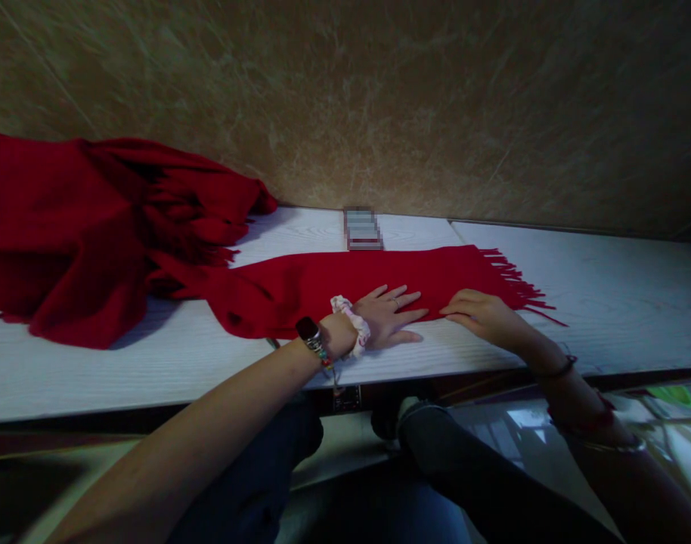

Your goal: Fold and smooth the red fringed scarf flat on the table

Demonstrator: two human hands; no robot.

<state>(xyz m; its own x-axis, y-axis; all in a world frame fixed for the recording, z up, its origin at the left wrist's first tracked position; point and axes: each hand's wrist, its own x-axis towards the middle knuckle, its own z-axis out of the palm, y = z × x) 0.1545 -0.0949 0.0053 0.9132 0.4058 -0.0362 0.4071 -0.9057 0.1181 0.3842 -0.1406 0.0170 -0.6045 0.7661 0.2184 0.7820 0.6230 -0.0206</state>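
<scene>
A red scarf (323, 283) lies lengthwise in a flat, folded strip, its fringe spread out at the right end. My left hand (386, 313) rests on the strip near its front edge, palm down with the fingers spread. At that same edge, a little to the right, my right hand (484, 317) has its fingertips pinched together on the cloth. The left end of the strip is rumpled and runs up to a heap of red fabric (90, 242) with fringes.
Behind the scarf, a small blurred rectangular object (363, 229) sits against the brown marbled wall (345, 98). Everything lies on a narrow white wood-grain surface (169, 363). My legs are below its front edge, over a shiny floor.
</scene>
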